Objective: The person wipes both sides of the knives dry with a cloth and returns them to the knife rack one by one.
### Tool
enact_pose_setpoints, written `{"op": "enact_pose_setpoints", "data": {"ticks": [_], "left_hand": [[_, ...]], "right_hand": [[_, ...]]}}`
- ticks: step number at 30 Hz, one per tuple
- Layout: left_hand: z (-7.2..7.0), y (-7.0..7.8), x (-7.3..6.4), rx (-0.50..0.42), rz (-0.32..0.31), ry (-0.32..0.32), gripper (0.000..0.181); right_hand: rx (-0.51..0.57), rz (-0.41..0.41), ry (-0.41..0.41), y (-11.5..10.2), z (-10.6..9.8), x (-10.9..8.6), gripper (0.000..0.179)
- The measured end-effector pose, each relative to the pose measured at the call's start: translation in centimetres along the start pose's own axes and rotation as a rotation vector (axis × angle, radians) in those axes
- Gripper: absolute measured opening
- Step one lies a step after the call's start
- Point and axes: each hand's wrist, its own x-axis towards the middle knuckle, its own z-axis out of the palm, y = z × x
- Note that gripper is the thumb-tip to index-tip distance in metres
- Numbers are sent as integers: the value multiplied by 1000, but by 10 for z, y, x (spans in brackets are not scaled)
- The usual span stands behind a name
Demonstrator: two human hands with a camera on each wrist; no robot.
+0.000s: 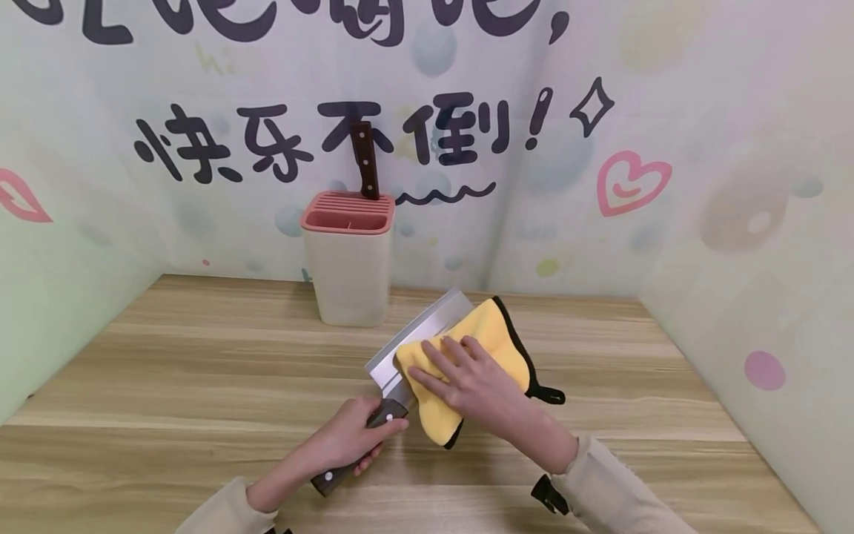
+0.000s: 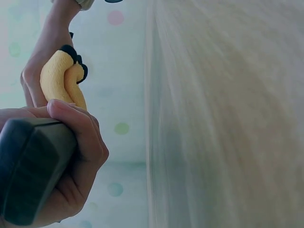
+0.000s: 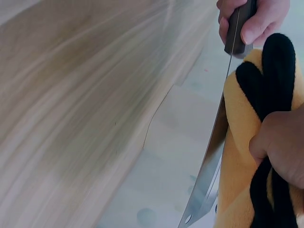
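Note:
My left hand (image 1: 347,434) grips the dark riveted handle (image 1: 333,475) of a cleaver, whose broad steel blade (image 1: 427,322) points away and to the right above the table. A yellow cloth (image 1: 497,334) with black edging is folded over the blade. On top of that cloth lie the fingers of my right hand (image 1: 477,386), while the right wrist view has its thumb (image 3: 266,142) against the cloth's other side. The butt of the handle (image 2: 35,166) looms large in the left wrist view. Part of the blade is hidden under the cloth.
A white knife block (image 1: 350,274) with a pink slotted top stands against the back wall, a brown-handled knife (image 1: 365,159) upright in it. The wooden table (image 1: 167,386) is bordered by printed walls at the back and sides.

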Motion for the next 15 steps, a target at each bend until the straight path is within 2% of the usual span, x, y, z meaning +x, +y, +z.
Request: {"op": "enact_pose_setpoints", "data": {"ticks": [6, 15], "left_hand": [[0, 1, 1, 4, 5, -11, 30], [0, 0, 2, 40, 18, -18, 32]], "right_hand": [[-4, -52, 43, -4, 0, 4, 42], [-10, -143, 53, -6, 0, 8, 42]]}}
